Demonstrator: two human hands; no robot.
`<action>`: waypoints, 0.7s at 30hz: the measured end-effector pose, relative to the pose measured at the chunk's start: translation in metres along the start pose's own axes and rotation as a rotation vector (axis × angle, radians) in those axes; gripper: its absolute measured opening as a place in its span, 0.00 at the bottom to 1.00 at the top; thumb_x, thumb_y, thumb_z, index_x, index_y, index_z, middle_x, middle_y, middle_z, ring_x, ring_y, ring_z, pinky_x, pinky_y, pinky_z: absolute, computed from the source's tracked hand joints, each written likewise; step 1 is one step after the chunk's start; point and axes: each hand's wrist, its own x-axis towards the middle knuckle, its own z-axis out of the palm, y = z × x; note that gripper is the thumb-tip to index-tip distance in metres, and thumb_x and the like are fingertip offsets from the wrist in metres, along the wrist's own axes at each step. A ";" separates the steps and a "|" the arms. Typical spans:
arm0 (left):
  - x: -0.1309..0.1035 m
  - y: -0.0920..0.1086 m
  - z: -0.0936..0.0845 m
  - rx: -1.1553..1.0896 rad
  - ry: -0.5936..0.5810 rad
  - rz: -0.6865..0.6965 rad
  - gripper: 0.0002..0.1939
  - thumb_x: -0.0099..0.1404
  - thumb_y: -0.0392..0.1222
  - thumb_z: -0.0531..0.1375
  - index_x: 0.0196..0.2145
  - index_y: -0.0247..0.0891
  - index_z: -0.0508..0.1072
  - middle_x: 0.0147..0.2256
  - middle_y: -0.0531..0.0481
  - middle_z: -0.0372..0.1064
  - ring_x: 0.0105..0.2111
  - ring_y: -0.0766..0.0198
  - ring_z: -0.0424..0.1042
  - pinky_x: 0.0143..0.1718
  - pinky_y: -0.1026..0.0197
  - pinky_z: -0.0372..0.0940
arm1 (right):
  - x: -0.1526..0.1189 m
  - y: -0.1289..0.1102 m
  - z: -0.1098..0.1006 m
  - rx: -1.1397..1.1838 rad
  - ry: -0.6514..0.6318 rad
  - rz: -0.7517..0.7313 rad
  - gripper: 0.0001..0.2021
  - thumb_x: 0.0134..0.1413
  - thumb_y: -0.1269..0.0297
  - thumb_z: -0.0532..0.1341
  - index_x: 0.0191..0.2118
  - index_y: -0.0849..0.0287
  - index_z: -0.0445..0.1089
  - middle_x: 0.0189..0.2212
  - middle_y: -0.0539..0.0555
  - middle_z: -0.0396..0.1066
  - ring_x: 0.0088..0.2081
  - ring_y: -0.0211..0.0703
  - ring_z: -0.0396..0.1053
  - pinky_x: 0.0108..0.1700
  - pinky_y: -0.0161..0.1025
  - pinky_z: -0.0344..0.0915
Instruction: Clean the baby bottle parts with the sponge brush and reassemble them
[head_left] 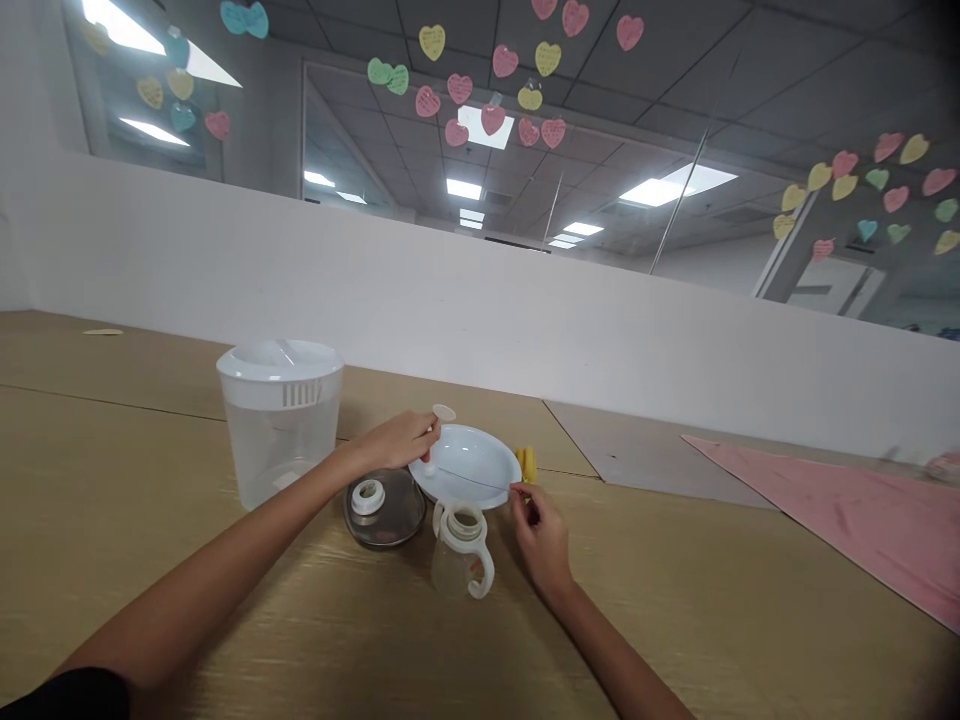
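Note:
My left hand point(411, 437) pinches a small translucent disc point(444, 412) over the left rim of a white oval bowl point(471, 462). At the bowl's right rim my right hand point(538, 525) has its fingertips pressed together on the end of a thin dark line, which stretches across the bowl toward my left hand. Just in front of the bowl stands a clear bottle point(454, 562), uncapped, with white handles. To its left, a white ring point(367, 497) rests on a dark metal tray point(390, 515).
A clear bucket with a white lid point(281, 425) stands at the left, beside my left forearm. Something yellow point(527, 463) is behind the bowl's right side. A pink cloth point(840, 510) lies at the right, and a white wall point(450, 310) rises behind the table.

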 end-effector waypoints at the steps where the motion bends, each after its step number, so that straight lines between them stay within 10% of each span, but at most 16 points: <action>1: 0.000 0.000 0.003 0.013 0.003 0.019 0.14 0.64 0.44 0.43 0.33 0.35 0.65 0.29 0.48 0.72 0.28 0.63 0.69 0.30 0.65 0.58 | 0.000 -0.001 0.000 0.001 0.004 -0.003 0.10 0.56 0.61 0.52 0.34 0.60 0.68 0.22 0.51 0.67 0.21 0.36 0.61 0.25 0.33 0.61; 9: 0.002 0.001 0.018 0.121 -0.017 0.132 0.17 0.67 0.43 0.42 0.32 0.35 0.67 0.31 0.47 0.70 0.30 0.63 0.67 0.31 0.65 0.57 | -0.001 -0.017 0.002 0.077 -0.052 -0.105 0.12 0.58 0.64 0.52 0.36 0.59 0.72 0.30 0.55 0.70 0.27 0.37 0.68 0.29 0.33 0.65; 17: 0.008 -0.019 0.032 0.118 -0.052 0.192 0.15 0.66 0.40 0.42 0.34 0.35 0.66 0.33 0.44 0.70 0.31 0.62 0.68 0.32 0.64 0.59 | 0.003 -0.024 -0.009 0.086 0.191 -0.064 0.11 0.58 0.66 0.51 0.40 0.60 0.70 0.36 0.58 0.74 0.35 0.43 0.72 0.34 0.38 0.70; 21: 0.008 -0.025 0.035 0.162 -0.068 0.121 0.12 0.65 0.39 0.45 0.33 0.36 0.66 0.33 0.45 0.70 0.31 0.61 0.68 0.31 0.64 0.58 | -0.002 -0.024 -0.016 0.078 0.211 -0.345 0.13 0.57 0.74 0.51 0.45 0.58 0.67 0.37 0.58 0.74 0.38 0.43 0.73 0.38 0.40 0.71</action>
